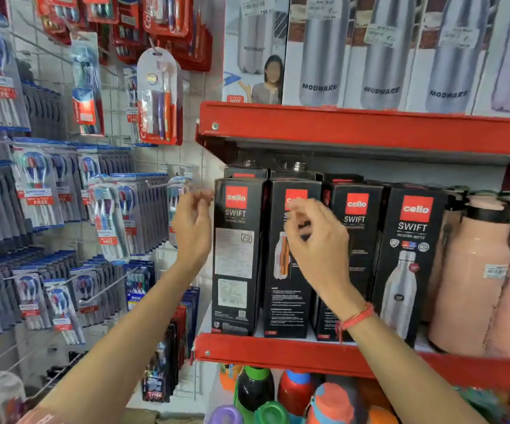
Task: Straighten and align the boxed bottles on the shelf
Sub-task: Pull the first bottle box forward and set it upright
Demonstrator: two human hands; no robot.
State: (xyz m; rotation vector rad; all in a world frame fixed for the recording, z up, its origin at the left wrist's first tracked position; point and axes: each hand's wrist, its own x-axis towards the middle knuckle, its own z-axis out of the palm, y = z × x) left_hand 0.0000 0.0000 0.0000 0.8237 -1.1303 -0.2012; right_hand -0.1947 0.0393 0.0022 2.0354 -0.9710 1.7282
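Note:
Several black boxed bottles stand in a row on the red middle shelf. The leftmost box and the second box show their side panels, and the rightmost box shows a steel bottle picture. My left hand hovers just left of the leftmost box, fingers apart, holding nothing. My right hand is raised in front of the second box's upper half with loosely curled fingers, blurred, gripping nothing. It hides part of the second and third box. More boxes stand behind the front row.
Pink flasks stand right of the boxes. White boxed bottles fill the red upper shelf. Coloured bottles sit below. Hanging toothbrush packs cover the wall on the left.

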